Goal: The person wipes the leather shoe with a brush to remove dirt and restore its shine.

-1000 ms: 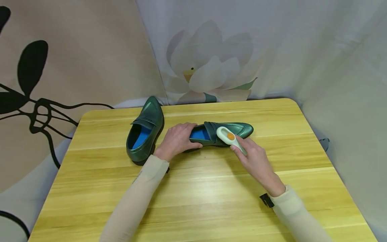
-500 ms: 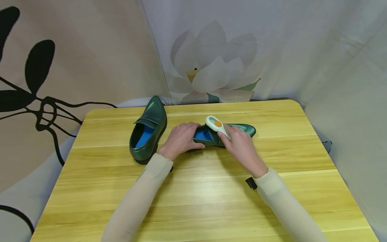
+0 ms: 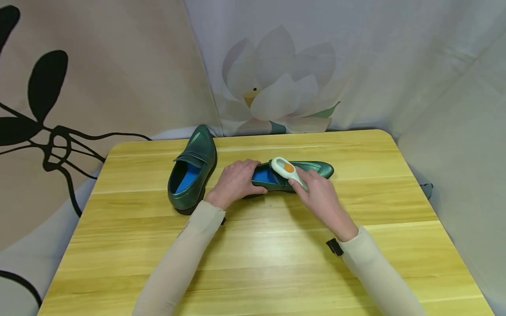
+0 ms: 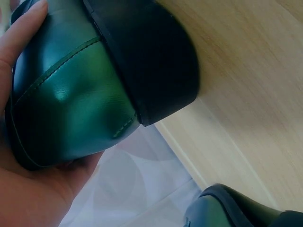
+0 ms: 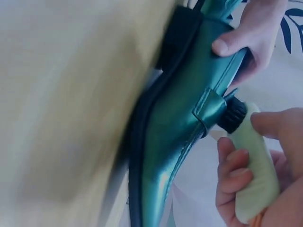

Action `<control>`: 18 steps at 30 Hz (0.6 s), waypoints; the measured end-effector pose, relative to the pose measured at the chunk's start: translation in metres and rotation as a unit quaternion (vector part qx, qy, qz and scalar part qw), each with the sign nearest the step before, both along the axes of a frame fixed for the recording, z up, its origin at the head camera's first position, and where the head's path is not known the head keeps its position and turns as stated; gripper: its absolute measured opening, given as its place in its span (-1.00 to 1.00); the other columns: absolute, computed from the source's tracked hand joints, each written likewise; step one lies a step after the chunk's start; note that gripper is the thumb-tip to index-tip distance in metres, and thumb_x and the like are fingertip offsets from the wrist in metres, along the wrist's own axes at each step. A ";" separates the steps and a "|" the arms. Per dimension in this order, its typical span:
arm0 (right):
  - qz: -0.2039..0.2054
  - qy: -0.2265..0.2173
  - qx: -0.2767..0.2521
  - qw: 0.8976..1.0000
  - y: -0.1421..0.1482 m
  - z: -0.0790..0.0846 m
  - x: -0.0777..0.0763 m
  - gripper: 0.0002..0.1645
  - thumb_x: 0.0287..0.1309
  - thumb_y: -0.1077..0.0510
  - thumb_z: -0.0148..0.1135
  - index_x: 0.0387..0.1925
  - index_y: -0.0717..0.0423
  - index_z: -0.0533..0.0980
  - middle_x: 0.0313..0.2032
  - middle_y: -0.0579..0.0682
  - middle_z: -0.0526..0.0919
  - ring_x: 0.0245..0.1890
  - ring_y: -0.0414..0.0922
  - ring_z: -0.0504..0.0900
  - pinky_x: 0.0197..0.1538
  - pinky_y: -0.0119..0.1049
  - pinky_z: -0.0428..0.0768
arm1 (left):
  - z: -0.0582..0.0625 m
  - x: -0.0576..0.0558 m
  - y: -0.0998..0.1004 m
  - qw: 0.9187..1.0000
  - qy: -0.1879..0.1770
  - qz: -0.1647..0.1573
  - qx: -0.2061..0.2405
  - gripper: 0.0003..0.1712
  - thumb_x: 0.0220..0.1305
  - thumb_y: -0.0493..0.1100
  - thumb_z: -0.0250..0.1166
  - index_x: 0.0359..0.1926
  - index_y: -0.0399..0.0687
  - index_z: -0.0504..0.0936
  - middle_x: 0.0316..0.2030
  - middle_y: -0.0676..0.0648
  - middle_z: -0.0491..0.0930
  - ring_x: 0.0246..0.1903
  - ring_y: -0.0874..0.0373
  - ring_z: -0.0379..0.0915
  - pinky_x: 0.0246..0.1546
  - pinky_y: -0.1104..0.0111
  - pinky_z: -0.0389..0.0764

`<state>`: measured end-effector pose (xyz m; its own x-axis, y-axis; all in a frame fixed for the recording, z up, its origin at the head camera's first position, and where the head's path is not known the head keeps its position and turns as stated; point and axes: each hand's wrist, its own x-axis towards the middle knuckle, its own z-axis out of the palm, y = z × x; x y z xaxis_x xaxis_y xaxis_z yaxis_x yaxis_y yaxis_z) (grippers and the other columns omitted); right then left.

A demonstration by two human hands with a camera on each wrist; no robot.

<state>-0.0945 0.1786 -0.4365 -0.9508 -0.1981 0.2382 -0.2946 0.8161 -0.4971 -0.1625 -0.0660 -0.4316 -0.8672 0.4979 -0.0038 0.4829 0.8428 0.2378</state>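
A green loafer [image 3: 312, 167] with a blue insole lies crosswise on the table, toe to the right. My left hand [image 3: 234, 183] grips its heel end, thumb on the near side; the left wrist view shows the dark heel block [image 4: 156, 61] up close. In my right hand [image 3: 321, 197] is a pale brush [image 3: 283, 167] with an orange spot, held by its handle. Its dark bristles [image 5: 233, 115] meet the strap across the loafer's top in the right wrist view. The second green loafer [image 3: 193, 169] stands left of my left hand, toe pointing away.
The wooden table [image 3: 253, 259] has its back edge just behind the shoes. Beyond it hangs a pale curtain [image 3: 375, 66] with a flower print, and black leaf shapes [image 3: 47, 85] show at left.
From a second ago to half a second ago, the brush moved left along the loafer's top toward the opening; since then it has shifted slightly back toward me. My left hand keeps its grip.
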 end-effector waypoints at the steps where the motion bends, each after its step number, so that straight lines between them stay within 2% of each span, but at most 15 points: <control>1: 0.004 0.003 -0.004 1.000 0.003 -0.002 0.007 -0.36 0.49 -0.08 0.22 0.35 0.29 0.50 -0.16 0.18 0.68 -0.39 0.00 0.53 -0.38 -0.12 0.53 | 0.000 0.000 0.000 1.000 -0.001 0.000 0.000 0.01 0.03 0.39 0.55 0.35 -0.12 0.55 0.18 -0.13 0.63 0.01 -0.05 0.59 0.09 0.07 0.62; 5: 0.015 0.020 -0.017 1.000 0.013 -0.010 0.029 -0.38 0.44 -0.03 0.29 0.34 0.29 0.51 -0.22 0.10 0.66 -0.45 -0.09 0.47 -0.43 -0.24 0.48 | 0.001 0.001 0.000 1.000 -0.002 0.000 0.004 0.01 0.02 0.38 0.56 0.35 -0.11 0.55 0.19 -0.13 0.63 0.02 -0.05 0.59 0.09 0.07 0.62; 9: 0.023 0.048 -0.023 0.998 0.018 -0.016 0.039 -0.40 0.39 0.02 0.35 0.33 0.27 0.53 -0.27 0.06 0.65 -0.50 -0.15 0.43 -0.49 -0.32 0.42 | 0.000 0.000 0.000 1.000 -0.006 0.001 0.009 0.01 0.02 0.37 0.57 0.35 -0.11 0.54 0.20 -0.13 0.63 0.00 -0.05 0.58 0.07 0.06 0.63; 13: 0.018 0.057 -0.027 0.998 0.017 -0.015 0.031 -0.41 0.41 0.04 0.34 0.31 0.30 0.53 -0.25 0.10 0.67 -0.51 -0.13 0.44 -0.52 -0.30 0.42 | 0.000 0.000 -0.001 1.000 -0.012 0.005 0.007 0.01 0.03 0.37 0.57 0.36 -0.10 0.53 0.21 -0.12 0.62 0.02 -0.05 0.57 0.09 0.05 0.61; 16: 0.006 0.045 -0.020 0.999 0.012 -0.012 0.015 -0.40 0.46 0.00 0.28 0.32 0.33 0.51 -0.20 0.17 0.68 -0.50 -0.06 0.48 -0.51 -0.22 0.45 | 0.000 0.000 0.000 1.000 -0.016 0.007 0.006 0.01 0.03 0.37 0.57 0.37 -0.09 0.53 0.22 -0.12 0.62 0.04 -0.05 0.57 0.11 0.05 0.60; 18: -0.003 0.035 -0.012 0.999 0.009 -0.010 0.002 -0.39 0.49 -0.02 0.23 0.32 0.34 0.51 -0.14 0.22 0.70 -0.42 0.01 0.56 -0.43 -0.12 0.54 | 0.001 0.000 0.001 1.000 -0.018 0.006 0.007 0.01 0.03 0.37 0.56 0.37 -0.09 0.53 0.22 -0.12 0.61 0.04 -0.05 0.57 0.12 0.05 0.60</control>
<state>-0.0923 0.1879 -0.4462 -0.9330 -0.1856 0.3084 -0.3239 0.8064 -0.4947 -0.1628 -0.0655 -0.4306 -0.8729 0.4869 -0.0290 0.4628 0.8455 0.2663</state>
